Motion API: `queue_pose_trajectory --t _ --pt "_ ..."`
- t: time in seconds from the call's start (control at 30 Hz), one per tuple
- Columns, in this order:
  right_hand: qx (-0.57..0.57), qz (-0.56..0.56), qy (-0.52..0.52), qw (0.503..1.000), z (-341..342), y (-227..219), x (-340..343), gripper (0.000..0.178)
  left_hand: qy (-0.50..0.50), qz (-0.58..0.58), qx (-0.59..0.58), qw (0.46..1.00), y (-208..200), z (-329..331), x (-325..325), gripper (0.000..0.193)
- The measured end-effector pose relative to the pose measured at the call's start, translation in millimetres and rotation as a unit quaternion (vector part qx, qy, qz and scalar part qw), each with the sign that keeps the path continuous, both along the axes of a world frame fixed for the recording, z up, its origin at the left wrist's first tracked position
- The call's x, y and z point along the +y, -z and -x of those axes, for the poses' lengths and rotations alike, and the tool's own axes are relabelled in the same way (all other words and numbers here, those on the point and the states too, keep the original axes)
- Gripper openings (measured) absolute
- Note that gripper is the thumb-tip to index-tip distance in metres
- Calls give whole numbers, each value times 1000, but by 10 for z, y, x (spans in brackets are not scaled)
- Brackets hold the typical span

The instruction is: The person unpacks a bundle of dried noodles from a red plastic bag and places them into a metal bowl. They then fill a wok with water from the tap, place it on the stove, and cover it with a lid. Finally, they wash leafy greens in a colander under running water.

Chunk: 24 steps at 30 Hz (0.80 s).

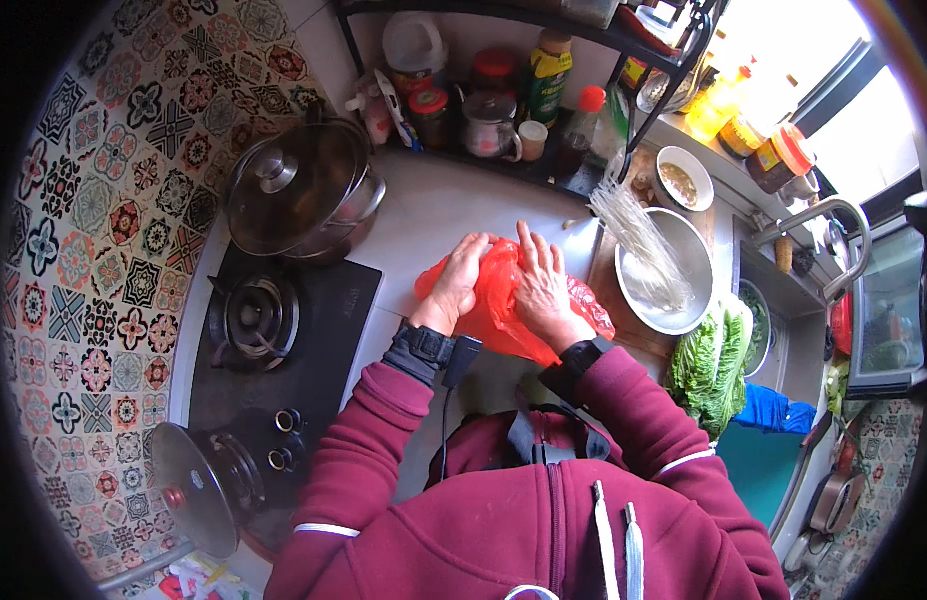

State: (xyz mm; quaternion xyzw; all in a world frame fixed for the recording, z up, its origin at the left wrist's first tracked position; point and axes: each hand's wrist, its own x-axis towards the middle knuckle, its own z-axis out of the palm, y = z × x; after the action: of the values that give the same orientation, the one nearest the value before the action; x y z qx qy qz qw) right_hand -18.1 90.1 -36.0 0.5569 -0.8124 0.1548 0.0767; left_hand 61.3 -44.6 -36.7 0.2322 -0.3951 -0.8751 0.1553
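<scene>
A crinkled red plastic bag (498, 335) lies at the counter's front edge, close to my body, with both hands on it. My left hand (456, 284) is closed on the bag's left part, its fingers pointing up and partly hidden by the thin plastic. Across the bag's right side rests my right hand (545, 300), palm down, fingers stretched away from me and slightly apart. What the bag contains cannot be made out. Just right of it, a bundle of dry glass noodles (643, 245) leans out of a metal bowl (705, 265) on a wooden board (605, 285).
To the left stand a lidded pot (298, 190) and a black gas stove (333, 310); a glass lid (195, 490) sits nearer. A rack (483, 165) of jars and bottles is behind. At right are a white bowl (684, 178), leafy cabbage (711, 365) and a sink (798, 345).
</scene>
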Motion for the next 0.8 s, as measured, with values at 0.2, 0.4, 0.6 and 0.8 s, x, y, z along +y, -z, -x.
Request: queue_pose_trajectory --t 0.2,0.4,0.6,0.8 --pt "3 -89 3 996 -95 468 96 50 119 131 -183 967 524 -5 -106 29" --pt "-109 -73 -13 991 -77 763 137 49 117 412 -303 851 736 105 -59 29" --pt "-61 -26 -10 998 -110 712 191 43 169 394 -246 869 558 25 -151 24" --pt "-70 -34 -11 997 -48 434 323 38 78 210 -230 947 390 77 -198 20"
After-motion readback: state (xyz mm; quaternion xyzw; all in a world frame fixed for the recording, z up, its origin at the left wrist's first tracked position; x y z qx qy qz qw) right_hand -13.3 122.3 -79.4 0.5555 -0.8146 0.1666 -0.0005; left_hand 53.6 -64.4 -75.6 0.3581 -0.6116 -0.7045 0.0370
